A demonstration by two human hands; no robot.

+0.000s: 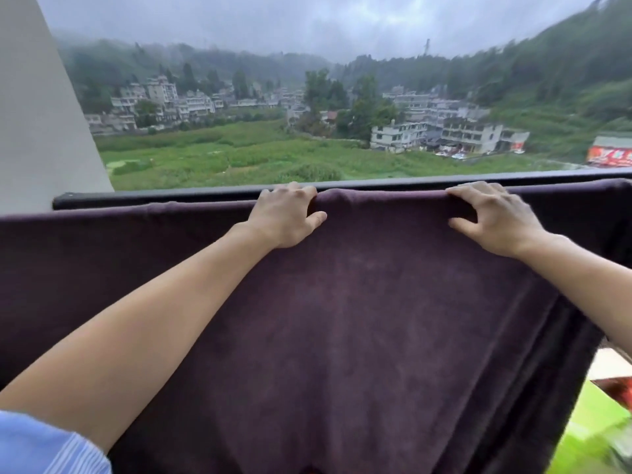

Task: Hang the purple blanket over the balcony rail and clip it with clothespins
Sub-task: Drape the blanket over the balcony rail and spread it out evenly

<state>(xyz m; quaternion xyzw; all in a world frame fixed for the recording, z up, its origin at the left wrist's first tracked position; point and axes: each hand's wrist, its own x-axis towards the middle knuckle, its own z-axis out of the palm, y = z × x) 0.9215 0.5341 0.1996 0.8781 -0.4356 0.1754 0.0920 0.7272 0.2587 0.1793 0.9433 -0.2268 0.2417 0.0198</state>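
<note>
Purple blanket (342, 319) draped over the balcony rail (154, 197), its long axis running left to right along the bar, the near half hanging toward the person. The left hand (285, 217) and right hand (496, 218), well apart, each close their grip on the fold at the rail's top, fingers curled over, thumbs on the near face. No clothespin is in view; the stretch of fold between the hands appears equally near to both.

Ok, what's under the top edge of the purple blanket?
Mostly hidden. The dark rail shows just beyond the purple blanket, whose fold the left hand and right hand grip; what the fold lies over is covered.
</note>
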